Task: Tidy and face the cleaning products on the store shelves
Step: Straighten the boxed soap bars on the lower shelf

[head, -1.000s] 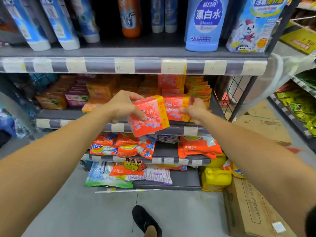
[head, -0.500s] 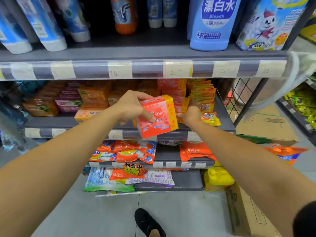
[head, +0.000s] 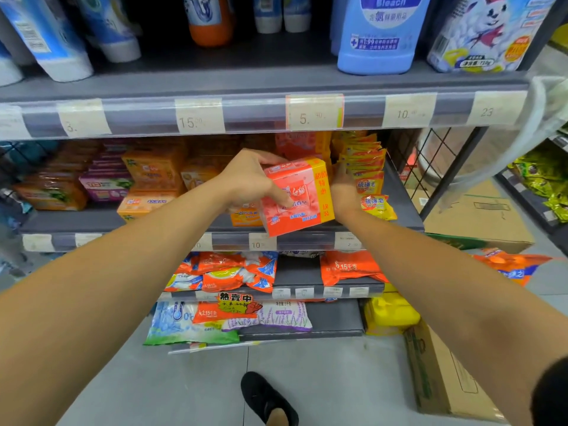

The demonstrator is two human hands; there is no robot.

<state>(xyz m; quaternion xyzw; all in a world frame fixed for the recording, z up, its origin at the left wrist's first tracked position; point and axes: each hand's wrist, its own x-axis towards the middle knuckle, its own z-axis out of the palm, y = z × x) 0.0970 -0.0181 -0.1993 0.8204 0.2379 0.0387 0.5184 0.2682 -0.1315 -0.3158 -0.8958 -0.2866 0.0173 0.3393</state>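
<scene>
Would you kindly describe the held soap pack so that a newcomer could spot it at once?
Find the middle shelf, below the red-edged price tag. At its front, the left grip holds a red soap pack. Unlike the orange boxes beside it, it has a yellow band down its right side.

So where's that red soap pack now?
In the head view, centre-right: the red soap pack is in the grip of the left hand at the front of the second shelf, left of the yellow sachets.
</scene>
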